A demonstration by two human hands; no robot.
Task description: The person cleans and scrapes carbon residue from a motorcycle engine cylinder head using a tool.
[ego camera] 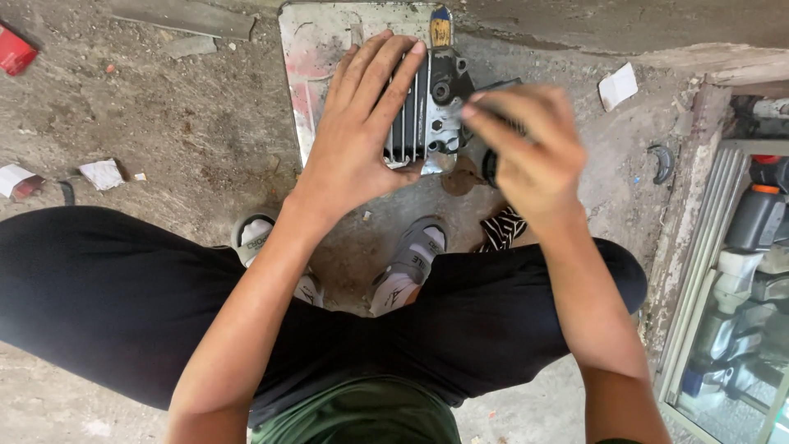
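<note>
The left hand point(362, 123) lies flat, fingers extended and together, pressed on top of a finned metal engine part point(427, 107), with the thumb hooked under its near edge. The engine part rests on a scratched metal plate point(316, 49) that lies on the dirt floor point(181, 140), toward the plate's right edge. The right hand point(526, 152) is blurred; its fingers curl around a dark object point(493, 86) just beside the right side of the engine part, and the kind of object cannot be told. A striped cloth point(501, 228) lies on the floor beneath the right hand, beside the right shoe point(408, 267). Paper scraps point(103, 173) lie well apart at the left.
</note>
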